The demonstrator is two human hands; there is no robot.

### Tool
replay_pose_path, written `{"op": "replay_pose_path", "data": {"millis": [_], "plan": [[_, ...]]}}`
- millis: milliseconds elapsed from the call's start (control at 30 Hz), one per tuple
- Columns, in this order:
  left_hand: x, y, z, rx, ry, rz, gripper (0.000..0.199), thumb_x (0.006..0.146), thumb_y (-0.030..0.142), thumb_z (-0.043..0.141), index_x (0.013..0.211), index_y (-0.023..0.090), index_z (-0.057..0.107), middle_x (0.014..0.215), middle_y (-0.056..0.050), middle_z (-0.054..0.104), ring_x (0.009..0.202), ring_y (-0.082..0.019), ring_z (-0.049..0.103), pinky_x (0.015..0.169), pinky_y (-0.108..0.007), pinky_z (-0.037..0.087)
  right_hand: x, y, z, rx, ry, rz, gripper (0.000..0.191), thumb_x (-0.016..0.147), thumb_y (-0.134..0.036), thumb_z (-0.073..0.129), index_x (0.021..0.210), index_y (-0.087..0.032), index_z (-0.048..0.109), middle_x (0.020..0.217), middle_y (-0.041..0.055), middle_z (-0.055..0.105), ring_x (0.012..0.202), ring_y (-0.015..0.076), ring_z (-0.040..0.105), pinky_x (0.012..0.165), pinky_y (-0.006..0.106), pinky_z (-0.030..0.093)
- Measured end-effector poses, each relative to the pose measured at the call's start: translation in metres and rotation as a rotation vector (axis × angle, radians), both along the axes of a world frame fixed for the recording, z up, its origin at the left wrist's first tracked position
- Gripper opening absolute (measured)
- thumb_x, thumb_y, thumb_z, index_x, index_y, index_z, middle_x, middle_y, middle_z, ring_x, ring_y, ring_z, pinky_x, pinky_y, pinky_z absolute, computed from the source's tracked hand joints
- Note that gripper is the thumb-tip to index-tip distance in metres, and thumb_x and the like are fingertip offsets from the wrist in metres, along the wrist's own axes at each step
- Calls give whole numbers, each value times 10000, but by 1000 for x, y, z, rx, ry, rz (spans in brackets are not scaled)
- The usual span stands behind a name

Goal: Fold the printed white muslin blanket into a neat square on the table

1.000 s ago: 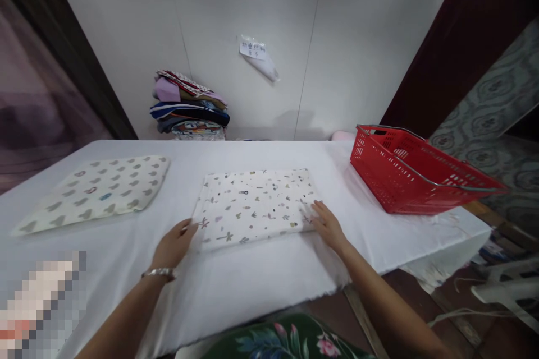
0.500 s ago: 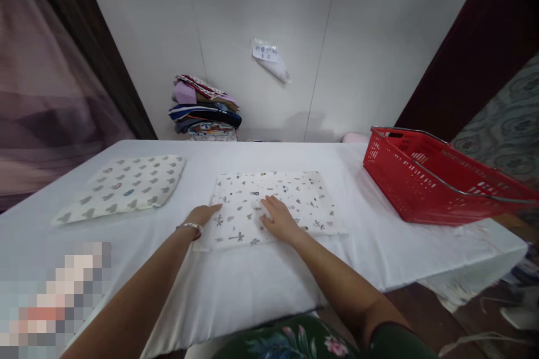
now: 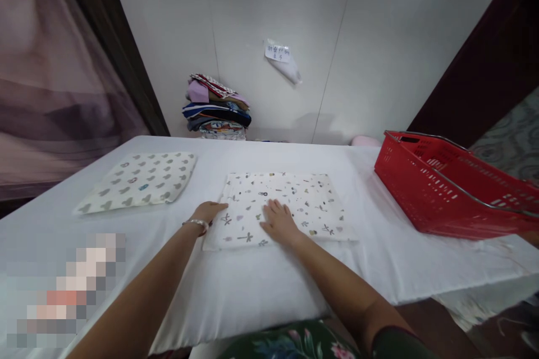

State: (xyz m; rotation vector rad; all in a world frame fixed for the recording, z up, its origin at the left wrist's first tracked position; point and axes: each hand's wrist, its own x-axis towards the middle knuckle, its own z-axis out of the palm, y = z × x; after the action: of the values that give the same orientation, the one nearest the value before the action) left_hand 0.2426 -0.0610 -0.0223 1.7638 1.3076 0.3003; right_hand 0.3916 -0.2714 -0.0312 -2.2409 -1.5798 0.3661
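My right hand [image 3: 281,223] lay palm down, fingers a little spread and gripping nothing, on the folded white cloth [image 3: 303,202] with small printed motifs. That cloth was flat on the worktop [image 3: 252,286] in front of me. My left hand [image 3: 209,211] touched its left edge; I couldn't tell whether the fingers pinched it. A second cloth [image 3: 143,179] lay to the left, well apart from a red basket [image 3: 425,196] on the right.
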Motion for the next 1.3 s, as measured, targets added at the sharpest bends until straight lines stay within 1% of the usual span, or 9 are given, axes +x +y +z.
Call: {"op": "replay_pose_path", "data": {"millis": [133,267,467,567,667,867,1000,1133,1300], "plan": [[-1,2,8,2,119,-81,335,530,472,668,638,160,614,622,-87,631,623,-245,592,504,-312,423,4,2,-13,-9,61,28,500,857,-430,404,1306,-211,415,1475,93,208,1369,252,97,1080,479,64],[3,-1,21,58,98,-52,400,517,479,683,728,146,623,734,-102,662,685,-246,604,547,-312,438,3,6,-9,102,187,-21,489,829,-379,470,1286,-209,449,1453,82,272,1361,246,144,1088,470,98],[17,-13,36,68,-8,-56,545,555,498,665,948,130,583,785,-74,655,660,-199,593,554,-282,428,-13,22,11,379,933,-179,473,821,-438,487,1261,-264,478,1304,45,497,1171,206,483,942,366,423],[27,-21,46,172,-25,-96,550,575,470,665,995,133,555,811,-63,638,684,-183,588,592,-270,425,-16,35,21,466,1238,-243,432,813,-383,519,1214,-224,506,1216,79,560,1065,189,558,877,348,471],[38,-34,55,281,-25,-183,529,603,462,649,1014,149,535,829,-54,618,698,-175,587,623,-267,420,-12,48,28,474,1376,-293,390,794,-361,554,1145,-194,528,1173,98,572,989,169,583,820,323,490],[51,-60,61,390,-25,-265,549,644,412,621,1117,168,485,938,-84,608,818,-212,593,702,-294,420,-1,63,34,435,1434,-258,257,756,-409,567,873,-179,574,914,44,603,773,123,565,641,247,483],[52,-61,56,349,-109,-249,682,623,369,645,1236,174,419,1101,-108,564,889,-213,582,747,-297,426,0,65,36,390,1401,-237,250,754,-411,557,859,-186,589,837,24,592,695,113,549,615,254,470],[46,-59,54,101,-235,-202,776,627,349,637,1318,203,315,1159,-111,540,753,-156,588,648,-272,444,-1,68,41,329,1323,-231,280,753,-421,555,920,-202,603,786,21,616,629,118,552,590,265,463],[40,-61,52,-216,-436,-58,778,608,184,571,1323,231,268,1248,-127,483,602,-71,550,546,-224,433,-3,78,49,240,1147,-236,295,703,-349,608,970,-223,609,707,-4,613,598,128,555,535,248,443]]}}
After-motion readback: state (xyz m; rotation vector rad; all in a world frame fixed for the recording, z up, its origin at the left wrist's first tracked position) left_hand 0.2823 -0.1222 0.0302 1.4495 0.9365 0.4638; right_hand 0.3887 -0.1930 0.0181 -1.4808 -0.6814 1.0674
